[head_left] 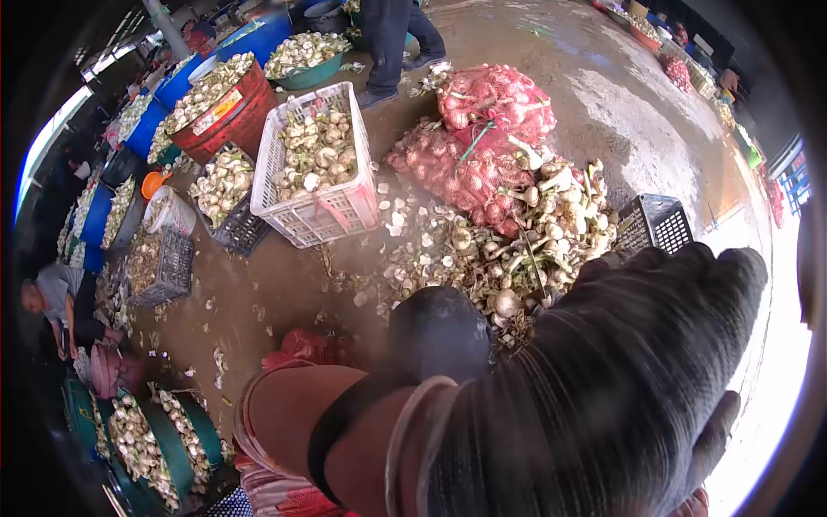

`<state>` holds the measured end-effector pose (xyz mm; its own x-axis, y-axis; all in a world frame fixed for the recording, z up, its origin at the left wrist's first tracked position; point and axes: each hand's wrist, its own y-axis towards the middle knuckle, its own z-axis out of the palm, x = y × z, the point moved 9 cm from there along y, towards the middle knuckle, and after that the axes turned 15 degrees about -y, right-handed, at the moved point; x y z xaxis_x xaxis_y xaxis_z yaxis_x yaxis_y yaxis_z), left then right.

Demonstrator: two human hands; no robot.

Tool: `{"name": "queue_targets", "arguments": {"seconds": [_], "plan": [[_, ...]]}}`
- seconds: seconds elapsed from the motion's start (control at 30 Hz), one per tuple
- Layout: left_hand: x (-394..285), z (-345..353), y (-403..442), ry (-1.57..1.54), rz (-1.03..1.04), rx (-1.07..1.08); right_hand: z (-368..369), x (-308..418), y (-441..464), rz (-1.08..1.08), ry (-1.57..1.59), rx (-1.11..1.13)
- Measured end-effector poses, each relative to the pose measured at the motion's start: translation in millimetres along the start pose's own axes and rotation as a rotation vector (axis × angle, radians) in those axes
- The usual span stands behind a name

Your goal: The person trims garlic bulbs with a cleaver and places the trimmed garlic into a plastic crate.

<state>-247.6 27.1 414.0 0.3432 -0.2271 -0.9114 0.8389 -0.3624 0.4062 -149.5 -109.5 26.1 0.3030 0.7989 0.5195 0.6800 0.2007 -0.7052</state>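
Note:
My left hand (586,388), in a dark striped knit glove, is raised close to the camera. It reaches across from the lower left with its back towards me. The fingers are bent down at the knuckles; their tips and anything in them are hidden. Beyond the hand lies a heap of garlic bulbs (560,207) with trimmed stalks. A thin blade-like strip (535,265) stands in the heap. Red mesh sacks (469,177) full of garlic lean against it, the upper one tied with green string. My right hand does not show.
A white crate (345,207) of garlic stands ahead on the wet floor, beside a red drum (228,121) and a black crate (228,220). Another black crate (668,224) is at the right. One person's legs (388,43) are ahead; another person (65,297) bends at the left.

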Motion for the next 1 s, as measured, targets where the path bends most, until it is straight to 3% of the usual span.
{"name": "queue_targets", "arguments": {"seconds": [0.1, 0.17, 0.2, 0.27, 0.37, 0.4, 0.53, 0.6, 0.67, 0.7, 0.77, 0.83, 0.9, 0.93, 0.97, 1.0], "plan": [[-2.9, 7.8, -0.1, 0.01, 0.051, 0.025, -24.2, 11.0, -8.9, -0.519, 0.072, -0.25], [-4.8, 2.1, -3.4, 0.041, 0.073, -0.008, -29.0, 1.9, -5.1, -0.519, -0.015, -0.449], [-5.1, -3.1, -6.2, 0.057, 0.085, -0.029, -19.2, -14.5, 23.5, -0.659, 0.311, -0.309], [-8.0, -17.0, -9.9, 0.098, 0.102, -0.105, -20.0, -14.7, 23.8, -0.608, 0.463, -0.217], [-1.7, -61.5, -29.2, 0.172, 0.102, -0.275, -47.6, 28.9, -8.6, -0.39, 0.299, -0.162], [9.5, -83.3, -32.9, 0.183, 0.054, -0.341, -53.0, 46.0, -21.1, -0.375, 0.405, -0.061], [138.8, -184.6, -46.7, 0.114, -0.377, -0.419, -33.2, 86.4, -0.3, -0.466, 1.026, 0.298], [207.9, -200.3, -51.4, -0.07, -0.43, -0.328, -20.3, 105.9, 10.1, -0.47, 1.051, 0.401], [266.5, -201.8, -48.1, 0.022, -0.53, -0.183, -2.3, 121.0, 22.0, -0.44, 1.113, 0.518], [287.9, -203.2, -43.2, 0.138, -0.442, -0.169, 4.5, 124.0, 37.8, -0.45, 1.045, 0.456], [309.8, -185.4, -27.1, -0.22, -0.391, -0.157, 21.3, 130.8, 50.6, -0.44, 1.02, 0.525], [339.7, -193.5, -28.6, -0.233, -0.423, -0.253, 33.0, 129.2, 75.7, -0.429, 1.037, 0.507], [359.4, -200.2, -31.8, -0.249, -0.46, -0.344, 27.7, 123.4, 95.8, -0.416, 0.701, 0.298], [360.9, -200.8, -32.3, -0.236, -0.407, -0.352, 27.9, 112.5, 107.2, -0.3, 0.523, 0.241], [362.4, -203.6, -30.7, -0.221, -0.349, -0.361, 29.3, 106.3, 119.7, -0.281, 0.525, 0.243], [378.9, -210.9, -38.9, -0.167, -0.354, -0.355, 7.6, 109.2, 125.5, -0.498, 0.351, -0.027]]}}
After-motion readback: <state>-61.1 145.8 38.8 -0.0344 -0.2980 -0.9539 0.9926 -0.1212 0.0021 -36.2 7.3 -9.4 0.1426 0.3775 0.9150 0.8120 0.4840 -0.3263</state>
